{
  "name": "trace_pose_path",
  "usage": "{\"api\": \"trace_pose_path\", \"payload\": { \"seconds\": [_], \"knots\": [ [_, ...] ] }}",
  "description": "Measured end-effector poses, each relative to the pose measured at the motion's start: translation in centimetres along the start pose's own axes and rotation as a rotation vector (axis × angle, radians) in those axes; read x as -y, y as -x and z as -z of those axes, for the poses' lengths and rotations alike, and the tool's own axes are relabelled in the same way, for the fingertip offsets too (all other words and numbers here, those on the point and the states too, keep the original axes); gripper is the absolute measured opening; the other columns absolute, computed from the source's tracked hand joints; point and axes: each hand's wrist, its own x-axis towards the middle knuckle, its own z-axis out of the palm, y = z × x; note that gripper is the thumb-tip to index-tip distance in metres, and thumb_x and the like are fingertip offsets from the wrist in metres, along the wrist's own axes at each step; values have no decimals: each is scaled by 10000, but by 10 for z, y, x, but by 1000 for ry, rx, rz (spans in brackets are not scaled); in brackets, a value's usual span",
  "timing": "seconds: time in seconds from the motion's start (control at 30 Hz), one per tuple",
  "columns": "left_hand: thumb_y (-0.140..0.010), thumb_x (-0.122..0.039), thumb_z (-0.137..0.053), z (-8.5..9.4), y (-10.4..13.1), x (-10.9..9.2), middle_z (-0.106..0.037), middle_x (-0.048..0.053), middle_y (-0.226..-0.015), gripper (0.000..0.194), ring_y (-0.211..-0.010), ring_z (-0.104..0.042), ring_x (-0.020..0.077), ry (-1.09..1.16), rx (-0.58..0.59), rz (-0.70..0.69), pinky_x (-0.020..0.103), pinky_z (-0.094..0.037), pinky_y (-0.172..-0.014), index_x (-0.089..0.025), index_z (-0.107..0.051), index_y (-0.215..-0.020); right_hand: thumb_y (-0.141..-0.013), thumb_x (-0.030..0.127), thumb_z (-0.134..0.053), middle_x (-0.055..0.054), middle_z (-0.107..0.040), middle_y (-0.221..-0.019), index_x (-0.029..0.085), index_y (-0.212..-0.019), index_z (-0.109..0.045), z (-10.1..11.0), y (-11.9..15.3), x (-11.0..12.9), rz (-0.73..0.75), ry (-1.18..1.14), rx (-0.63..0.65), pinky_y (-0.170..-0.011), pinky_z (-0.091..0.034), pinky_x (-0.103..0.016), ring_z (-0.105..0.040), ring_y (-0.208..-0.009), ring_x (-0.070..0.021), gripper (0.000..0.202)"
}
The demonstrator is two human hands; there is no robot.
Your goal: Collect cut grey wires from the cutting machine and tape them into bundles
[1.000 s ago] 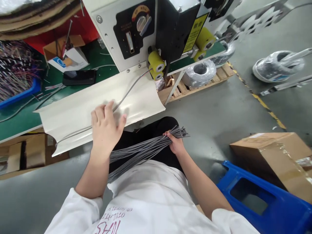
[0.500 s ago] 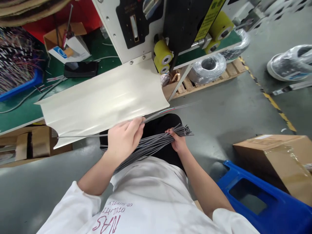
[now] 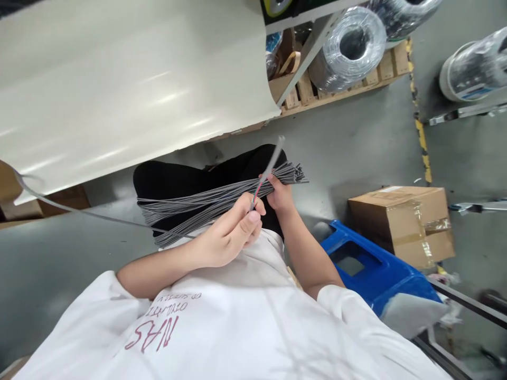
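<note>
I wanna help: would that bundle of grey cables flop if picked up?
Probably bendy: the bundle of grey cables has thin strands curving across the lap. It may fan apart, since strands spread away from the right hand.

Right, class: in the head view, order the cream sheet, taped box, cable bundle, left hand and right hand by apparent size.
Cream sheet, though cut off by the frame
Taped box and cable bundle: too alike to rank; bundle longer, box broader
Left hand
Right hand, nearly all in view
</note>
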Motion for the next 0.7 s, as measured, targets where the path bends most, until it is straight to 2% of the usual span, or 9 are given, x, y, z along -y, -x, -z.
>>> {"api": "trace_pose_path", "payload": {
  "seconds": [0.13, 0.2, 0.3, 0.37, 0.53, 0.7],
  "knots": [
    [-992, -430, -374, -1, -1, -2, -388, -70, -651, 199, -508, -391, 63, 62, -101, -97, 162, -390, -434, -238, -379, -941, -693, 368, -810, 22, -649, -779, 257, -792, -638, 0, -1, -1, -12, 6, 8, -875, -553, -392, -643, -819, -184, 227],
    [-983, -400, -423, -1, -4, -2, -375, -73, -637, 185, -491, -383, 54, 97, -130, -146, 153, -389, -418, -224, -414, -926, -705, 363, -808, 25, -648, -784, 259, -802, -635, 0, 0, 0, -13, -8, 19, -870, -554, -395, -644, -826, -184, 224],
    [-984, -385, -434, 0, -7, -1, -343, -92, -582, 221, -424, -300, 39, 126, -133, -202, 140, -319, -371, -210, -479, -1111, -726, 339, -792, 27, -646, -793, 246, -806, -634, -2, 1, 2, 9, -19, 29, -867, -547, -377, -643, -818, -171, 200],
    [-983, -388, -439, 1, -8, -1, -352, -95, -553, 278, -403, -304, 38, 109, -140, -228, 143, -317, -365, -202, -496, -1182, -731, 328, -780, 26, -640, -787, 235, -795, -631, -4, 1, 4, 13, 3, 27, -872, -538, -368, -638, -808, -164, 187],
    [-976, -429, -435, -1, -8, -5, -427, -76, -533, 266, -435, -423, 61, 99, -178, -172, 187, -467, -456, -189, -548, -995, -714, 349, -768, 26, -625, -781, 251, -786, -622, -3, 1, 4, -7, 48, 1, -894, -529, -378, -632, -813, -174, 190],
    [-977, -441, -426, 0, -9, -9, -464, -70, -500, 298, -423, -435, 64, 79, -167, -137, 198, -453, -468, -177, -545, -908, -713, 377, -766, 26, -625, -789, 261, -770, -602, -2, 1, 3, -12, 71, -3, -920, -528, -386, -637, -840, -180, 209]
  ]
}}
